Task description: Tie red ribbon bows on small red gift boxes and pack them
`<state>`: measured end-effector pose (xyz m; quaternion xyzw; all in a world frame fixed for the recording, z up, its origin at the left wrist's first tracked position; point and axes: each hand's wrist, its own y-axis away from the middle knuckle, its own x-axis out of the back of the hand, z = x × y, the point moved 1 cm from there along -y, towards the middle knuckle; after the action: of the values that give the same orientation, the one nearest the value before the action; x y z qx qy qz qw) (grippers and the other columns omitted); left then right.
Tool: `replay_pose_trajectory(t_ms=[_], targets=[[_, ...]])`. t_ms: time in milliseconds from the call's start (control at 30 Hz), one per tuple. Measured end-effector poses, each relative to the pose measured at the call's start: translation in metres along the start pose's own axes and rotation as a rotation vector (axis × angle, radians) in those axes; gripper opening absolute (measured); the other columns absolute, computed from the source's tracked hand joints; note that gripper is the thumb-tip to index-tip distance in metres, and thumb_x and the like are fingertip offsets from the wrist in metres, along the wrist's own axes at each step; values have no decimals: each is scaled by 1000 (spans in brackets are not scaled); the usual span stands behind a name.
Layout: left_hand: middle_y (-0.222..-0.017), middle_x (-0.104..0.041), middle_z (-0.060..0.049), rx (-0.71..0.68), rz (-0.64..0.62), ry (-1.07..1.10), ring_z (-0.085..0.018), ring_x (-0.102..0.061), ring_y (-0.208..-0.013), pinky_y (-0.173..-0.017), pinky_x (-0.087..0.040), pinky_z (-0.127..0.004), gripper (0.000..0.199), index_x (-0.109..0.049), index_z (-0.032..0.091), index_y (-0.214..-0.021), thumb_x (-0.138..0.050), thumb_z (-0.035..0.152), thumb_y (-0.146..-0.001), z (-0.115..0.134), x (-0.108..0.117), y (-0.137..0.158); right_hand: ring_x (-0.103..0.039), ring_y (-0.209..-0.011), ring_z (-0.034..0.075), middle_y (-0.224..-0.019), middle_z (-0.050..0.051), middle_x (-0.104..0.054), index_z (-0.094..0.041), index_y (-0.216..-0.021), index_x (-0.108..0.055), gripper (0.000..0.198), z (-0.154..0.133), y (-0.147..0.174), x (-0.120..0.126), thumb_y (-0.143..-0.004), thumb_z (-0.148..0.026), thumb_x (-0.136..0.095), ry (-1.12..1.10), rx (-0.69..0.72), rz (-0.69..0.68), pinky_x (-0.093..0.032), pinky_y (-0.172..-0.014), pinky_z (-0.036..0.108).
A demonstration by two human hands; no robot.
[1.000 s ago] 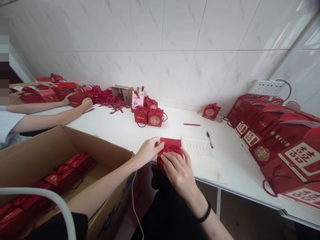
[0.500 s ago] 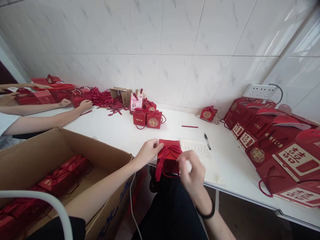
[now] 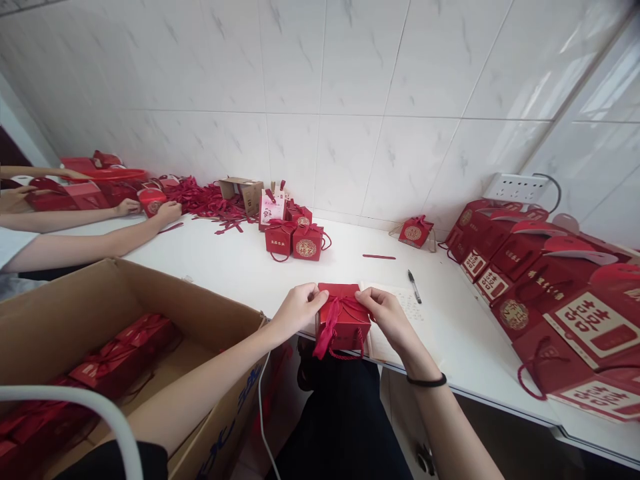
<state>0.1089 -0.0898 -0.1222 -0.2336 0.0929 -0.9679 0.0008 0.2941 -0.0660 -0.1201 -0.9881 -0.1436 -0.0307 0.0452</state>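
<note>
A small red gift box [image 3: 347, 335] rests at the front edge of the white table, its twisted cord handle hanging down the front. Across its top runs a red ribbon [image 3: 329, 328] tied in a bow, with a tail draped over the left front. My left hand [image 3: 299, 308] is closed in a pinch on the ribbon at the box's upper left. Opposite it, my right hand [image 3: 389, 319] pinches the ribbon at the upper right. Under the right hand lies an open notebook [image 3: 407, 308] with handwriting, partly hidden by the box and hand.
On the left stands a cardboard box [image 3: 200, 283] holding several red boxes. Finished-looking boxes [image 3: 307, 244] sit mid-table near a ribbon heap [image 3: 200, 199]. A pen [image 3: 415, 287] lies beside the notebook. Red boxes [image 3: 540, 280] line the right. A co-worker's arms [image 3: 115, 233] reach in from the left.
My right hand has moved up from the box's right side and closed on the ribbon. The left hand keeps its pinch. At far left, the co-worker's red box has tilted.
</note>
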Motion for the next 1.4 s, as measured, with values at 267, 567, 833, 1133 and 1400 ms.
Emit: replay_pose_trajectory(t_ms=[267, 567, 833, 1133, 1400], targets=[[-54, -30, 7, -43, 12, -12, -9, -31, -52, -54, -27, -24, 32, -31, 20, -58, -42, 39, -82, 2, -3, 1, -39, -56, 10, -61, -2, -47, -16, -59, -47, 42, 8, -1, -4, -67, -53, -64, -89, -5, 23, -30, -53, 24], [-53, -37, 6, 62, -86, 155, -9, -37, -50, -53, -32, -24, 42, -38, 19, -61, -41, 57, -79, 2, 2, -3, -51, -63, 15, -64, -3, -50, -19, -83, -43, 50, 6, 1, 17, -61, -59, -63, 30, 35, 155, -42, -60, 28], [-63, -51, 3, 160, -211, -48, -13, -51, -58, -56, -38, -25, 42, -45, 19, -73, -56, 59, -69, 12, 12, 19, -57, -77, 18, -80, 5, -60, -16, -87, -53, 48, 3, 13, 23, -69, -60, -59, 176, -53, -57, -45, -68, 31], [-73, -59, -1, 217, -193, 122, -14, -57, -66, -67, -45, -28, 31, -53, 16, -74, -55, 47, -73, 11, 19, 17, -46, -60, 11, -62, -3, -47, -16, -65, -47, 46, 2, 22, 20, -66, -58, -65, 16, -120, -117, -41, -64, 26], [-69, -58, 1, 190, -234, 92, -11, -54, -61, -58, -40, -24, 31, -53, 16, -75, -64, 44, -68, 10, 18, 17, -48, -48, 12, -50, -1, -50, -18, -60, -48, 49, -8, 38, 9, -70, -65, -57, 15, -92, -144, -42, -55, 27]])
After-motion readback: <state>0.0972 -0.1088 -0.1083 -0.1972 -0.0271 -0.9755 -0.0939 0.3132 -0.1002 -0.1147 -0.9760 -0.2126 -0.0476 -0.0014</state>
